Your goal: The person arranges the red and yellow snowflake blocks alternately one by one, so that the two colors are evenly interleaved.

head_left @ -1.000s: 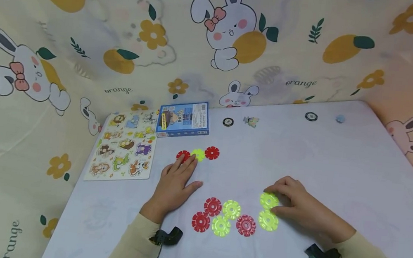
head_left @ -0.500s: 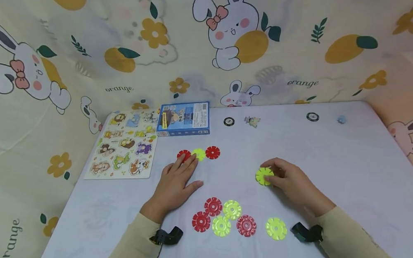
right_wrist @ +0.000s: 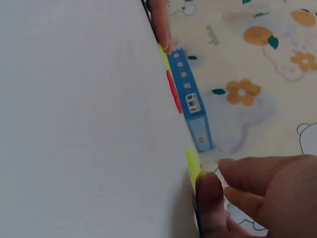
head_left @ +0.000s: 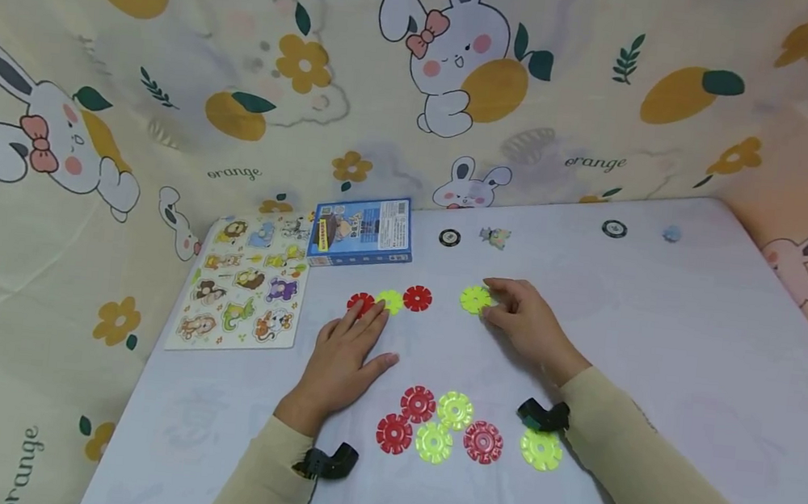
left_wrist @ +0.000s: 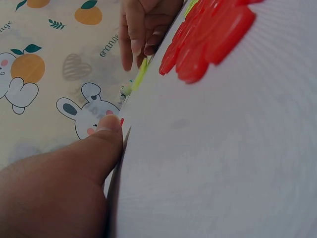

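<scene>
- On my head feed, the right hand (head_left: pixel 532 325) pinches a yellow disc (head_left: pixel 475 299) by its rim, thumb and fingers narrow; whether the disc touches the desk (head_left: pixel 702 337), I cannot tell.
- That disc sits over the desk's far half, well in from the far edge, right of and apart from a short row.
- Row, left to right: red disc (head_left: pixel 358 303), pale yellow disc (head_left: pixel 391 301), second red disc (head_left: pixel 417 298).
- I see the left hand (head_left: pixel 341 359) flat, fingers straight, tips on the row's left end, thumb spread wide.
- Toward the near edge: three red discs (head_left: pixel 484 442) and two yellow discs (head_left: pixel 434 442), clustered; another yellow disc (head_left: pixel 540 453) to their right.
- Far left corner: animal board (head_left: pixel 184 332), blue box (head_left: pixel 362 236) beside it.
</scene>
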A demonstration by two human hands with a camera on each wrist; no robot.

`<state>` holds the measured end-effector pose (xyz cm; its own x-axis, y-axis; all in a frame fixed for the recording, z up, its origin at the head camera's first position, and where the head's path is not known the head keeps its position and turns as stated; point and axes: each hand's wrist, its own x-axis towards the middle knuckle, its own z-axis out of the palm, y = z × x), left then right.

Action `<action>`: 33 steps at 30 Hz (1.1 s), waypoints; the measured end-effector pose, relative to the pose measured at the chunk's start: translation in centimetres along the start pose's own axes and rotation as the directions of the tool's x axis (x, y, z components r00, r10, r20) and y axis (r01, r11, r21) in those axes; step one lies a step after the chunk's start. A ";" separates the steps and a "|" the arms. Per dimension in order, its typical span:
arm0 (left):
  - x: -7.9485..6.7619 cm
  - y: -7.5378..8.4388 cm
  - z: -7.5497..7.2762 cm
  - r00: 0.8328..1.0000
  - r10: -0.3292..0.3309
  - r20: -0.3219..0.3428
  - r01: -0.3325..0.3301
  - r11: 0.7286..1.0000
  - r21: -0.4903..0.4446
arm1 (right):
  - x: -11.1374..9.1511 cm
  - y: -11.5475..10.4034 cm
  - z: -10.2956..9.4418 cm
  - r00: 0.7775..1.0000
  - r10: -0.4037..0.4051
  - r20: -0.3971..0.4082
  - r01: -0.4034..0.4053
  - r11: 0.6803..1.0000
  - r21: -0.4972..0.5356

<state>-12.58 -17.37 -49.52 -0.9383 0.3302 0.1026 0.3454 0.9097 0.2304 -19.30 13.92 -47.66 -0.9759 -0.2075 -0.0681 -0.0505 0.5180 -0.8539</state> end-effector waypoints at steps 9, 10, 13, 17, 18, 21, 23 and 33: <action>0.1 -0.1 0.1 1.000 0.006 0.015 -0.006 1.000 0.003 | -1.6 -0.7 1.8 0.958 -0.234 0.164 0.286 0.816 -0.503; 0.1 -0.1 0.1 1.000 0.005 0.016 -0.005 1.000 0.005 | -1.6 -0.9 2.1 0.955 -0.239 0.178 0.297 0.787 -0.540; 0.1 -0.1 0.1 1.000 0.002 0.018 -0.002 1.000 0.006 | -1.4 -1.4 2.6 0.953 -0.229 0.201 0.304 0.749 -0.589; 0.0 0.0 0.0 1.000 -0.004 0.015 0.004 1.000 0.008 | -1.0 -2.0 3.2 0.956 -0.188 0.223 0.286 0.752 -0.594; 0.0 0.0 0.0 1.000 -0.004 0.014 0.004 1.000 0.008 | -0.9 -2.1 3.3 0.958 -0.180 0.224 0.281 0.752 -0.596; 0.0 0.1 0.0 1.000 -0.003 0.012 0.002 1.000 0.013 | -0.6 -2.2 3.7 0.960 -0.166 0.226 0.272 0.747 -0.607; 0.0 0.0 0.0 1.000 0.000 0.015 0.000 1.000 0.013 | -0.5 -2.3 3.8 0.961 -0.162 0.224 0.268 0.747 -0.609; 0.0 -0.1 0.1 1.000 0.005 0.011 -0.005 1.000 0.013 | -0.4 -2.8 3.7 0.964 -0.114 0.239 0.234 0.787 -0.570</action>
<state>-12.64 -17.39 -49.65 -0.9368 0.3372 0.0930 0.3496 0.9115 0.2169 -17.95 9.52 -47.13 -0.8846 -0.4573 -0.0914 -0.3897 0.8324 -0.3941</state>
